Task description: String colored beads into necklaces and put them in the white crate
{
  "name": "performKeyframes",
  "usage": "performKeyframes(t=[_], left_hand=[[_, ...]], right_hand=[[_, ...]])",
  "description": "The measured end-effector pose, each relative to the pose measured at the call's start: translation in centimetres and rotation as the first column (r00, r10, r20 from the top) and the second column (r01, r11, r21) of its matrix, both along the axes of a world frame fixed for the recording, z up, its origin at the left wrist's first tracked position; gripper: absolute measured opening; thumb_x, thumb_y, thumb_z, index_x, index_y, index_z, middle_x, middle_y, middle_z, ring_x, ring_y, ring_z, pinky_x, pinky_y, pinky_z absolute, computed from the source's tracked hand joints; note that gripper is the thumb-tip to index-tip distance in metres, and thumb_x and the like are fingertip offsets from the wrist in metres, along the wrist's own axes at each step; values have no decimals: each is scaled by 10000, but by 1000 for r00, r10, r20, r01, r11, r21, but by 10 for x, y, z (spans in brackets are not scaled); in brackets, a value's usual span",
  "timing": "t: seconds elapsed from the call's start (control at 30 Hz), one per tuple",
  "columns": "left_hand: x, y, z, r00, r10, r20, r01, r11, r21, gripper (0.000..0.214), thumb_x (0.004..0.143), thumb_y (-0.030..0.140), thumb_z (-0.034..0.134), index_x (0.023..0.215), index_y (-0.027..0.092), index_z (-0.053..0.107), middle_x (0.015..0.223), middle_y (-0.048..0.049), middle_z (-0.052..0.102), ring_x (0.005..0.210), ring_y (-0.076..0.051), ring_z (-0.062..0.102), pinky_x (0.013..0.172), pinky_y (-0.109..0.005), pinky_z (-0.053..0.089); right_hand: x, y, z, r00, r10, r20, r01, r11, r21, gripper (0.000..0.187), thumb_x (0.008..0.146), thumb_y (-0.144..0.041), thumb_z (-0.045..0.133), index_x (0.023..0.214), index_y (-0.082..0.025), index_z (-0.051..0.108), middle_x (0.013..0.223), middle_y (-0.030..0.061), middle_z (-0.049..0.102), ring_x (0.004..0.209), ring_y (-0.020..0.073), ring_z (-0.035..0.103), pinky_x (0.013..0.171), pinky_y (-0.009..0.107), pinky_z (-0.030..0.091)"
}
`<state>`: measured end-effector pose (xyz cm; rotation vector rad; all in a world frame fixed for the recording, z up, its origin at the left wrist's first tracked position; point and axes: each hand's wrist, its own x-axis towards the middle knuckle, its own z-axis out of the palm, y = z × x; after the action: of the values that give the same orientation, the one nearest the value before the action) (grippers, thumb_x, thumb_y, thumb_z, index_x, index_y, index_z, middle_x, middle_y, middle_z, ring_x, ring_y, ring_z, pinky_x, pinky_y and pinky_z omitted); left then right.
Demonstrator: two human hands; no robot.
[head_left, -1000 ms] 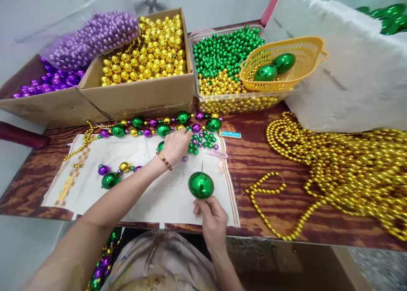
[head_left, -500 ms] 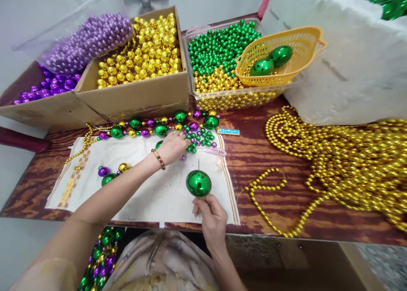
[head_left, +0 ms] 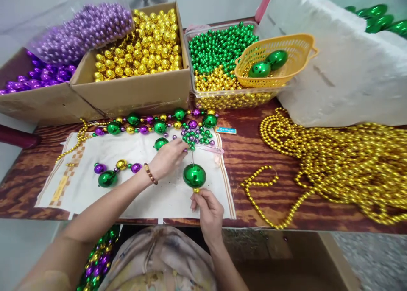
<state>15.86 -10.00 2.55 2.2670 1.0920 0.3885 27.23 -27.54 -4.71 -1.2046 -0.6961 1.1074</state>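
The right hand (head_left: pixel 210 210) holds a glossy green oval bead (head_left: pixel 194 175) from below, its thin metal needle (head_left: pixel 193 157) upright near the left hand (head_left: pixel 169 157), whose grip is hidden.

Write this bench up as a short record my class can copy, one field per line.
Left hand: fingertips beside needle; grip unclear
Right hand: holds up green bead, small gold bead beneath
Needle: points up from green bead
Cloth: white, under both hands
Pile: small green and purple beads
Basket: yellow, two big green beads inside
Gold strands: on table's right side
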Motion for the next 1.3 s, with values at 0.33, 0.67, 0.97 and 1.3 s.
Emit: performKeyframes(t=[0.33, 0.67, 0.97, 1.3], left_hand=[[-38, -24, 30, 291, 787, 544, 229, 495, -838, 232, 781, 266, 806, 918, 127, 682, 858, -44, 698, 794, -184, 721, 788, -322, 580], [-44, -26, 22, 185, 878, 442, 259, 390, -884, 179, 924, 311, 656, 876, 139, 663, 790, -30, 696, 728, -135, 706, 849, -317, 576], [-41, -27, 22, 137, 908, 395, 254, 354, -900, 207, 908, 296, 679, 801, 126, 632, 746, -32, 687, 696, -136, 701, 841, -329, 586], [-33, -37, 13, 208, 824, 527, 118, 514, -850, 264, 782, 293, 796, 960, 132, 687, 794, -9, 683, 752, -135, 701, 819, -289, 563]], right_hand=[[-3, 2, 15, 972, 139, 191, -155, 985, 73, 209, 966, -249, 559, 776, -184, 619, 643, -19, 551, 579, 105, 551, 571, 216, 446], [-5, 3, 26, 943, 175, 284, -191, 981, 29, 214, 951, -277, 575, 769, -177, 628, 621, -16, 548, 533, 111, 539, 531, 225, 440], [-6, 4, 28, 941, 181, 286, -194, 981, 17, 206, 944, -268, 583, 763, -180, 626, 609, -26, 547, 520, 95, 528, 515, 202, 421], [-14, 8, 27, 963, 147, 226, -137, 989, -57, 214, 929, -326, 614, 781, -177, 653, 621, -15, 591, 532, 110, 561, 555, 224, 479]])
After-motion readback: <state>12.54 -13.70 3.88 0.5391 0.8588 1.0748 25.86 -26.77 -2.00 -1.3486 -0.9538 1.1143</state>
